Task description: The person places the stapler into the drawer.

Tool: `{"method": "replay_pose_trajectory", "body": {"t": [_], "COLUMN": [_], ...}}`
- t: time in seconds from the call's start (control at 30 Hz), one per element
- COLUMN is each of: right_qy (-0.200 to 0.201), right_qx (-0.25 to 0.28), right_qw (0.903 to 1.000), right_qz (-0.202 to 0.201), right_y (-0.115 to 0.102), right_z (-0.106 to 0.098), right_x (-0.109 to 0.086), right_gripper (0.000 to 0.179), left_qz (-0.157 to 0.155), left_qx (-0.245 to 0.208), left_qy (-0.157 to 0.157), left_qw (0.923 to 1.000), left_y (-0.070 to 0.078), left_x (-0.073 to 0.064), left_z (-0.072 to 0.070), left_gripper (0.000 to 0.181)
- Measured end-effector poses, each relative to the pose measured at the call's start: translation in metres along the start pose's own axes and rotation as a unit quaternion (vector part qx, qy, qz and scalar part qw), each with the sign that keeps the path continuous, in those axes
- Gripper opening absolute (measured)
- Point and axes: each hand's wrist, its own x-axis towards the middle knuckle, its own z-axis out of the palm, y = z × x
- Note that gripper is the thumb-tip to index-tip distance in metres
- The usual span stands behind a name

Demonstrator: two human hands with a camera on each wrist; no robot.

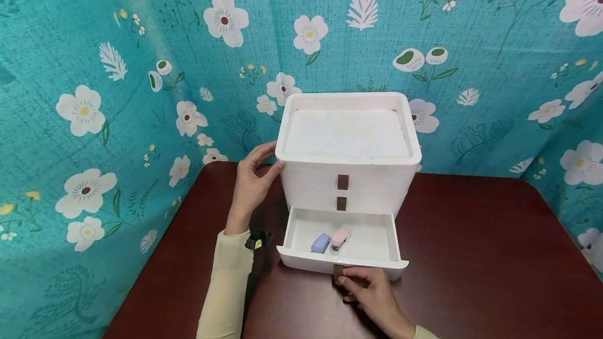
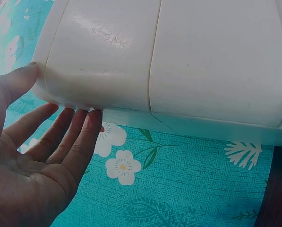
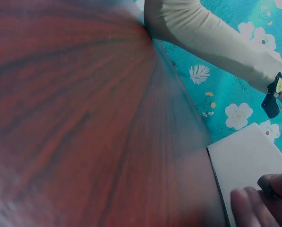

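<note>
A white plastic drawer unit (image 1: 311,184) stands on the table, its bottom drawer (image 1: 369,242) pulled out. Inside the drawer lie a small pink stapler (image 1: 341,236) and a small blue item (image 1: 320,243) with rounded edges, side by side. My right hand (image 1: 374,294) pinches the brown pull tab (image 1: 338,272) on the drawer's front between thumb and fingers. At the unit's upper left, my left hand (image 1: 250,184) rests its extended fingertips against the side. In the left wrist view, the thumb of that hand (image 2: 46,165) touches the edge of the white casing (image 2: 103,71).
Two more brown tabs, an upper one (image 1: 343,182) and a lower one (image 1: 341,203), mark the closed drawers above. The unit's top is a rimmed tray (image 1: 285,135). A dark red wooden table (image 1: 480,255) lies beneath, with a teal floral cloth (image 1: 292,67) behind it.
</note>
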Motion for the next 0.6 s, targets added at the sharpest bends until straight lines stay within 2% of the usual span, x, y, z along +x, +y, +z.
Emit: {"method": "replay_pose_trajectory", "body": {"t": [0.2, 0.3, 0.6], "right_qy": [0.010, 0.013, 0.011], "right_qx": [-0.022, -0.032, -0.051], "right_qw": [0.9984, 0.9973, 0.9981], "right_qz": [-0.052, -0.065, -0.032], "right_y": [0.004, 0.005, 0.001], "right_z": [-0.004, -0.007, -0.021], "right_x": [0.009, 0.015, 0.039], "right_gripper": [0.012, 0.011, 0.015], "left_qz": [-0.006, -0.007, -0.009], "left_qx": [0.002, 0.002, 0.000], "left_qy": [-0.001, 0.001, 0.003], "left_qw": [1.0000, 1.0000, 0.9999], "left_y": [0.000, -0.001, 0.000], "left_x": [-0.001, -0.001, 0.000], "left_z": [-0.001, -0.002, 0.000], "left_gripper": [0.047, 0.047, 0.045]}}
